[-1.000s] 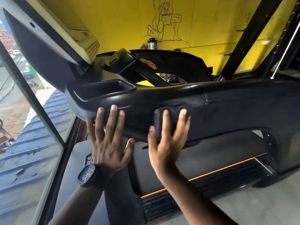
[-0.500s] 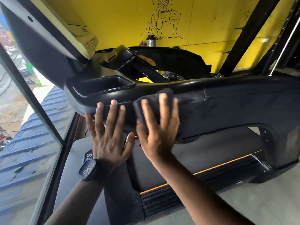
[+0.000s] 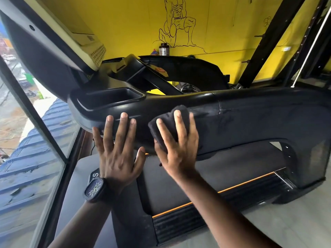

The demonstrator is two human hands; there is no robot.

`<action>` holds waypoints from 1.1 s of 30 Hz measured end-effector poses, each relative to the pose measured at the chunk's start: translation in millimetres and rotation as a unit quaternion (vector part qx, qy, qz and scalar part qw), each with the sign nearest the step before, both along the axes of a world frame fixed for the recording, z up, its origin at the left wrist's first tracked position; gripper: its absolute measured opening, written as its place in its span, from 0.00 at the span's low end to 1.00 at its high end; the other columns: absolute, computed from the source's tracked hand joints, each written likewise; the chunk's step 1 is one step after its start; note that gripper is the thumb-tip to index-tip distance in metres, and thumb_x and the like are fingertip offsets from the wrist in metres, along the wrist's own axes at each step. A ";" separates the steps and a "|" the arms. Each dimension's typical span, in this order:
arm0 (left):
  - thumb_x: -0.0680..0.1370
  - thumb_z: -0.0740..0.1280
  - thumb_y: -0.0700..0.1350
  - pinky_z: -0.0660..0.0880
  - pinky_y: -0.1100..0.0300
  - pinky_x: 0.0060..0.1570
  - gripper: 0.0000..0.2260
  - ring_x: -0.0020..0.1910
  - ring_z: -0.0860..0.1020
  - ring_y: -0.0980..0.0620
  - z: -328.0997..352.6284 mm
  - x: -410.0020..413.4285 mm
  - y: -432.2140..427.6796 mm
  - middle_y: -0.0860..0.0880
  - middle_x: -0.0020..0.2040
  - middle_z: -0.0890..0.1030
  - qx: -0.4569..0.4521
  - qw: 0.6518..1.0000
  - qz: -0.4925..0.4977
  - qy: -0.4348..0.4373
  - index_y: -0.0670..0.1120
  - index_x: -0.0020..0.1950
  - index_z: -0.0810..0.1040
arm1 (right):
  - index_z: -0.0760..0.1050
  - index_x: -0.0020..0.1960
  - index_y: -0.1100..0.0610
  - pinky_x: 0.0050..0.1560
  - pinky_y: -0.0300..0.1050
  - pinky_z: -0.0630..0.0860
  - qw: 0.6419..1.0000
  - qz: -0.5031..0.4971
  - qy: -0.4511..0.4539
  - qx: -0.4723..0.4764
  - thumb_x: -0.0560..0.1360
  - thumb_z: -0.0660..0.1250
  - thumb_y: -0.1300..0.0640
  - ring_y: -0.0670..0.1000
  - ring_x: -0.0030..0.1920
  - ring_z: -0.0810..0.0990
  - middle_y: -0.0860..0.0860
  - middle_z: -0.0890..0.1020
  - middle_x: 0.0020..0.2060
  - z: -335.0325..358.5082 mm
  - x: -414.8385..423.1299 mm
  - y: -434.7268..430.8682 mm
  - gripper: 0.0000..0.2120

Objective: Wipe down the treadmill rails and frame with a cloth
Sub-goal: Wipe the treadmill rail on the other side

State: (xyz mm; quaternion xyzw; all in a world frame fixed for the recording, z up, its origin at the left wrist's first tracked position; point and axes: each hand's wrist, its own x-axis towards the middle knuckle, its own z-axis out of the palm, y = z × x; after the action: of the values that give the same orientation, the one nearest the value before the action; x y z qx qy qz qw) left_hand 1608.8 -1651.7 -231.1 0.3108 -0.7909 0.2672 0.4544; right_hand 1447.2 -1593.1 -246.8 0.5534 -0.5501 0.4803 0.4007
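The treadmill's black side rail [image 3: 250, 119] runs across the middle of the view from a cup tray [image 3: 111, 99] on the left to a broad arched frame panel on the right. A dark folded cloth [image 3: 166, 120] lies against the rail's side, just right of the tray. My right hand [image 3: 177, 145] presses the cloth flat against the rail with straight, spread fingers. My left hand [image 3: 116, 149], with a black watch on the wrist, rests flat on the rail under the tray, fingers straight.
The grey console [image 3: 53, 42] slants overhead at the upper left. A glass window with a dark frame [image 3: 35, 122] closes off the left side. Below lie the belt [image 3: 206, 176] and an orange-trimmed side step [image 3: 223, 203]. Black rack posts [image 3: 265, 42] stand against the yellow wall.
My right hand slid the cloth left and upward along the rail, from the lower middle to just beside the left hand. My left hand stayed flat under the tray.
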 end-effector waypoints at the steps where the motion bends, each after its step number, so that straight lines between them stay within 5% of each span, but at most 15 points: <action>1: 0.79 0.59 0.54 0.50 0.31 0.73 0.30 0.79 0.53 0.38 0.3 -0.4 0.6 0.41 0.78 0.62 0.000 1.000 0.001 0.001 0.42 0.78 0.61 | 0.68 0.75 0.48 0.72 0.61 0.66 1.000 -0.009 0.019 -0.003 0.82 0.64 0.47 0.69 0.76 0.63 0.58 0.63 0.76 5.7 -14.2 0.7 0.22; 6: 0.79 0.59 0.54 0.52 0.30 0.72 0.29 0.78 0.55 0.36 1.0 -1.5 5.0 0.41 0.78 0.64 0.003 1.000 0.004 -0.001 0.42 0.78 0.62 | 0.67 0.76 0.56 0.76 0.64 0.62 0.962 -0.039 -0.263 -0.052 0.81 0.66 0.52 0.69 0.78 0.60 0.64 0.61 0.78 0.1 -12.3 0.5 0.25; 12: 0.79 0.60 0.54 0.52 0.31 0.72 0.29 0.79 0.57 0.39 3.4 -5.7 3.0 0.43 0.78 0.64 -0.012 1.000 0.012 0.005 0.44 0.78 0.64 | 0.68 0.74 0.47 0.70 0.65 0.68 0.996 0.041 0.074 0.002 0.81 0.64 0.45 0.66 0.77 0.63 0.55 0.64 0.76 21.6 -5.6 -3.6 0.22; 14: 0.80 0.59 0.54 0.51 0.32 0.73 0.29 0.79 0.56 0.39 3.7 -5.5 2.8 0.43 0.78 0.64 -0.015 1.000 0.016 -0.001 0.44 0.78 0.63 | 0.68 0.74 0.49 0.72 0.63 0.67 1.000 0.006 0.024 -0.015 0.82 0.64 0.46 0.67 0.76 0.64 0.57 0.64 0.76 21.9 -26.3 -2.4 0.22; 18: 0.80 0.56 0.55 0.46 0.32 0.73 0.29 0.80 0.53 0.40 1.7 -7.6 3.4 0.42 0.79 0.62 -0.011 1.000 0.022 -0.004 0.44 0.79 0.61 | 0.66 0.76 0.55 0.74 0.66 0.63 0.959 -0.043 -0.271 -0.066 0.82 0.65 0.52 0.69 0.77 0.61 0.64 0.61 0.78 -9.2 -13.9 1.6 0.24; 20: 0.80 0.57 0.55 0.46 0.31 0.72 0.29 0.79 0.54 0.39 1.5 -9.4 1.9 0.42 0.78 0.64 -0.016 1.000 0.019 0.002 0.44 0.78 0.62 | 0.66 0.76 0.55 0.76 0.66 0.61 0.970 -0.030 -0.239 -0.042 0.81 0.66 0.52 0.70 0.77 0.60 0.64 0.61 0.78 -16.1 7.3 -1.3 0.25; 25: 0.78 0.60 0.54 0.46 0.28 0.71 0.30 0.79 0.54 0.38 -0.3 -14.6 0.6 0.42 0.78 0.65 -0.024 0.999 0.015 0.018 0.43 0.77 0.65 | 0.68 0.74 0.49 0.71 0.59 0.67 0.999 -0.024 0.017 -0.013 0.81 0.65 0.48 0.67 0.77 0.62 0.58 0.64 0.76 9.7 -37.1 3.7 0.23; 30: 0.77 0.62 0.53 0.46 0.29 0.71 0.30 0.79 0.55 0.38 -1.0 -16.7 2.2 0.42 0.77 0.65 -0.027 0.999 0.015 0.028 0.42 0.77 0.66 | 0.67 0.76 0.56 0.75 0.65 0.62 0.953 -0.048 -0.290 -0.074 0.80 0.67 0.54 0.68 0.78 0.60 0.64 0.62 0.78 2.8 -23.1 2.0 0.25; 33: 0.77 0.61 0.53 0.45 0.30 0.71 0.29 0.79 0.56 0.38 1.7 -19.8 4.1 0.42 0.77 0.67 -0.025 0.999 0.011 0.037 0.42 0.76 0.67 | 0.67 0.75 0.52 0.75 0.63 0.63 0.989 -0.010 -0.145 -0.027 0.80 0.67 0.51 0.69 0.78 0.60 0.60 0.63 0.77 -0.9 8.2 -1.5 0.25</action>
State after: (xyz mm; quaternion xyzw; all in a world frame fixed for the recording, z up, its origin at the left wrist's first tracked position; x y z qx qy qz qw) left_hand 1589.0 -1647.6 -229.5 0.3173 -0.7632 0.2804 0.4880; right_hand 1455.4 -1594.6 -247.7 0.4612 -0.5950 0.5660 0.3360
